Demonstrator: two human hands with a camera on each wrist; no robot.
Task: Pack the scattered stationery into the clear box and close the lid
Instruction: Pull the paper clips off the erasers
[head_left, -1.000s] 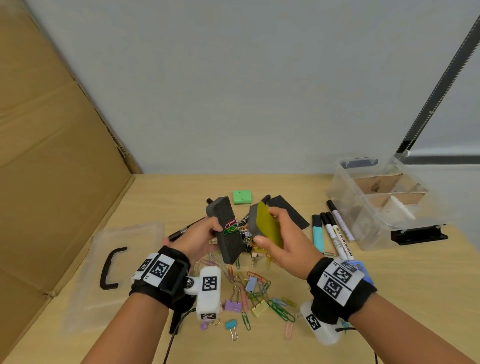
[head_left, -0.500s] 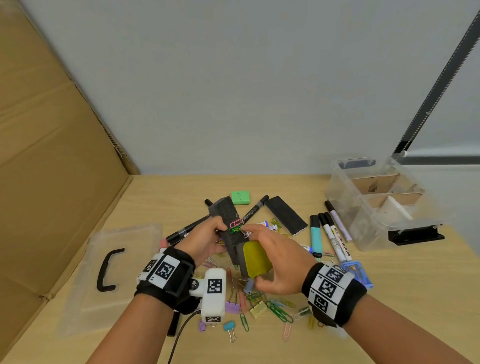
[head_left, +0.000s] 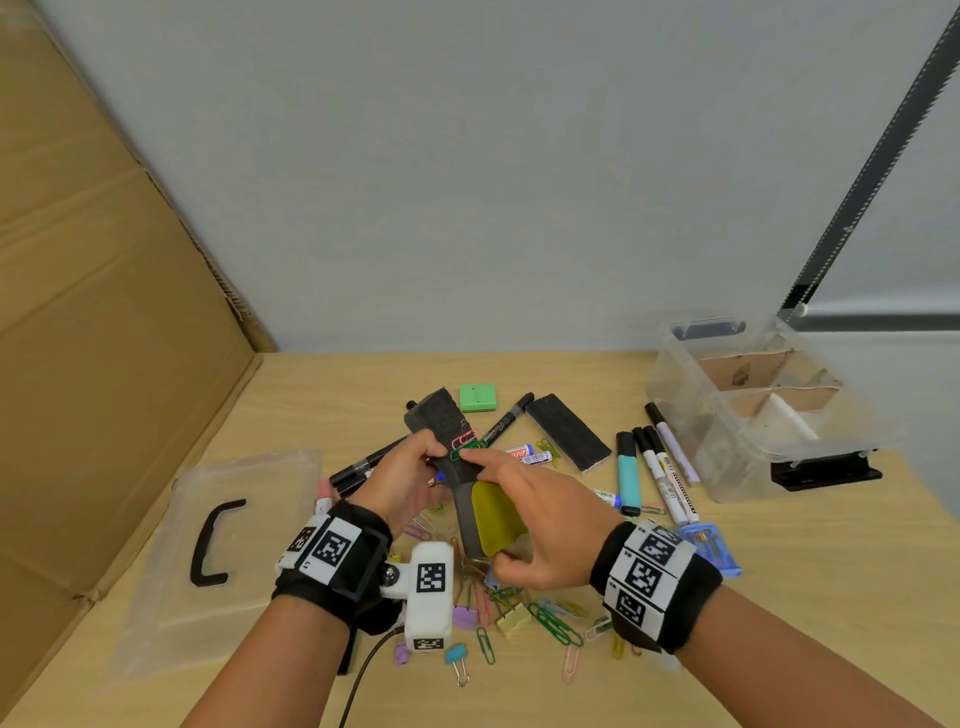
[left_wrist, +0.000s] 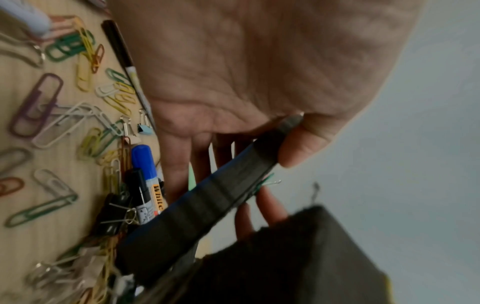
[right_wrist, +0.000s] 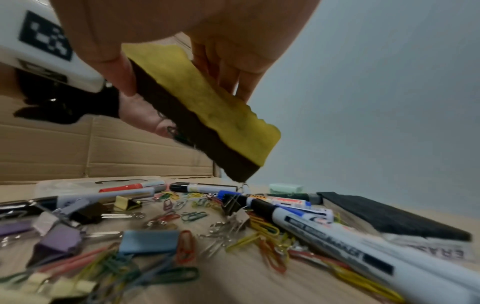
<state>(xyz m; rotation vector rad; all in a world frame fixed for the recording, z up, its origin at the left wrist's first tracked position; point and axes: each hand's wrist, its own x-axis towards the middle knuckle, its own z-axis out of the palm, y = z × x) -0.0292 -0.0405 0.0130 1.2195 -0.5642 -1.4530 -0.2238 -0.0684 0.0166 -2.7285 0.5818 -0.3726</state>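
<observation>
My left hand (head_left: 415, 467) grips a black felt eraser (head_left: 441, 421) above the desk, tilted away from me, with a pink and a green paper clip (head_left: 465, 452) clinging to its face. My right hand (head_left: 519, 499) holds a yellow-faced eraser (head_left: 496, 519) between thumb and fingers, right beside the black one, and its index fingertip touches the green clip. The left wrist view shows the black eraser (left_wrist: 207, 205) pinched edge-on. In the right wrist view the yellow eraser (right_wrist: 215, 107) hangs over the clips. The clear box (head_left: 727, 457) stands open at the right; its lid (head_left: 171, 571) lies at the left.
Loose paper clips and binder clips (head_left: 519, 613) lie under my hands. Markers (head_left: 654, 467), a teal highlighter (head_left: 628, 473), a second black eraser (head_left: 569, 431) and a green square block (head_left: 478, 397) lie beyond. A cardboard wall (head_left: 104, 338) lines the left side.
My right hand has brought the yellow eraser down and left to the black eraser, and its index finger now rests on the green clip. The left hand has barely moved.
</observation>
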